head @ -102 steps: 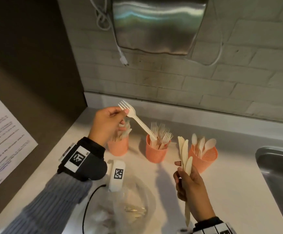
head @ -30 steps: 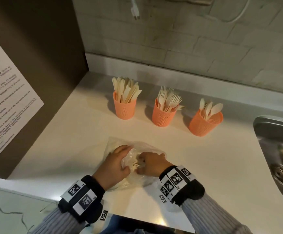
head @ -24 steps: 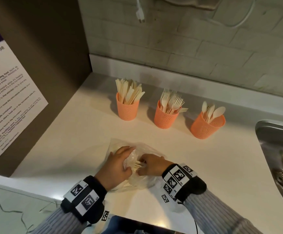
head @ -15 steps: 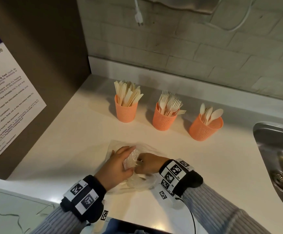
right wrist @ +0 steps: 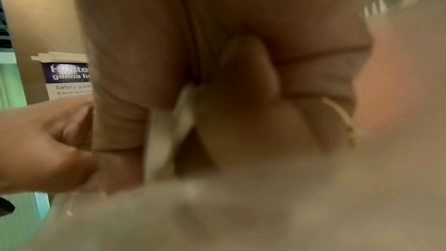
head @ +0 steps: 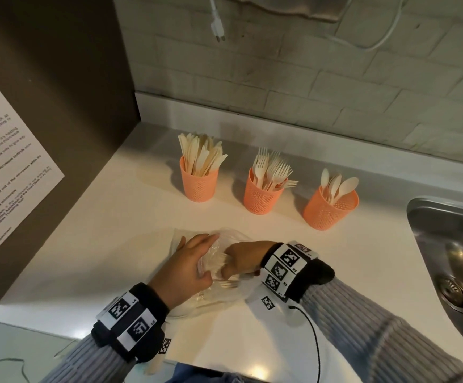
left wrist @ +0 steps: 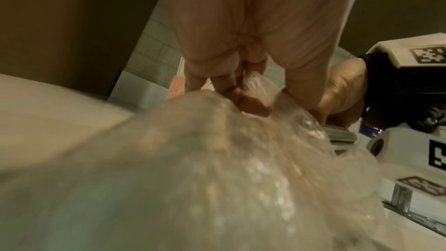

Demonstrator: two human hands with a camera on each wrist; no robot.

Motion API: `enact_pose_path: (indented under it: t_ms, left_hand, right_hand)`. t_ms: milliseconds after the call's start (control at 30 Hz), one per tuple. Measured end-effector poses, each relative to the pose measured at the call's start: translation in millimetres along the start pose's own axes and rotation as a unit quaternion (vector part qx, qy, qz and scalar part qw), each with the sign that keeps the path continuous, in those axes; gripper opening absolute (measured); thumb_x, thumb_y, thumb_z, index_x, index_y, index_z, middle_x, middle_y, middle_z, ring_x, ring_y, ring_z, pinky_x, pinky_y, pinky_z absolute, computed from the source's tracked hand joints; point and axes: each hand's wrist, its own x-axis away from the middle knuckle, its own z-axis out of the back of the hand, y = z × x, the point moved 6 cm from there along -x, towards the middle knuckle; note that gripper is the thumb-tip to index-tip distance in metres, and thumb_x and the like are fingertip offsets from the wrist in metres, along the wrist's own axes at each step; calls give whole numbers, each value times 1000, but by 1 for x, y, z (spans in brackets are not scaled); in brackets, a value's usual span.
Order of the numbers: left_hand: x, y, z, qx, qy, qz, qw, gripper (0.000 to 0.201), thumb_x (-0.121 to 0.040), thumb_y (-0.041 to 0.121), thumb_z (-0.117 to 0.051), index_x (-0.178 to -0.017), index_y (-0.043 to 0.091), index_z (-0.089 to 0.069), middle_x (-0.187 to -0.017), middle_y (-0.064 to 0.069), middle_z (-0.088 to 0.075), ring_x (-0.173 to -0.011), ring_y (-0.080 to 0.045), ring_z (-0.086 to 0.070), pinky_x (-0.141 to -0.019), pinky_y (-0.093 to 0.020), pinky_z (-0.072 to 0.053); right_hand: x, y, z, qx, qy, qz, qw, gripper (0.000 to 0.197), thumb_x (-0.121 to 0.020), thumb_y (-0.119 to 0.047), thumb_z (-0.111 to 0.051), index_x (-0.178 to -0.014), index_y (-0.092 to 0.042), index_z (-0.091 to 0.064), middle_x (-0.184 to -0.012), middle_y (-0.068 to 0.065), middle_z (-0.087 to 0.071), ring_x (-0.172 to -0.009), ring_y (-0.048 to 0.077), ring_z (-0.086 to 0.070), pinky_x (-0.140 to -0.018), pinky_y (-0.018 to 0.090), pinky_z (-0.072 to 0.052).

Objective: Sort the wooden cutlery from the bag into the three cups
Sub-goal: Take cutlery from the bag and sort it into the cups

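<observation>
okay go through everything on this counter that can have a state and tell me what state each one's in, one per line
Plastic bag: crumpled on the counter, cutlery still inside.
Left hand: holding the bag.
Right hand: gripping wooden cutlery at the bag.
Knife cup: upright, packed with knives.
Fork cup: upright, full of forks.
Spoon cup: tilted, few spoons.
Wall plug: dangling unplugged.
</observation>
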Motion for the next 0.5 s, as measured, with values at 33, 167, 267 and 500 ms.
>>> enact_pose_path:
  t_ms: [33,167,267,500]
  left_hand:
    - [-1,2,1,-12,1,-5,1000,73,-67,34,-48,-137,29,-27,-134,17,-31,-125,7,-25,-112,-23,1]
    - [-2,-1,2,-48,8,4,999,71,-74,9,-58,-138,25,-31,-138,10,-36,-119,4,-29,-116,-30,-16]
    - [-4,-8,-1,-34,7,9,999,73,-73,4,-59,-138,23,-33,-139,8,-37,-125,-6,-37,-110,-24,-28]
    - [-13,-16,-14,21,-17,14,1000,72,-69,7,-58,-137,16,-35,-131,10,-34,-127,-8,-35,-97,4,-17]
  right_hand:
    - [3,3,4,7,6,1,1000,19,-87,-26,-56,-84,-7,-56,-54,-4,-52,-49,7,-47,-48,22,-32]
    - [17,22,18,11,24,3,1000,18,-87,-27,-56,-95,-10,-58,-66,-5,-55,-52,8,-45,-31,9,-33]
    - [22,39,21,-16,8,2,1000,7,-85,-21,-58,-80,-19,-54,-64,-3,-56,-52,9,-46,-36,10,-35]
    - [4,47,-1,-116,-49,-16,992,40,-79,-48,-65,-98,-13,-63,-90,0,-67,-81,16,-62,-71,22,-53]
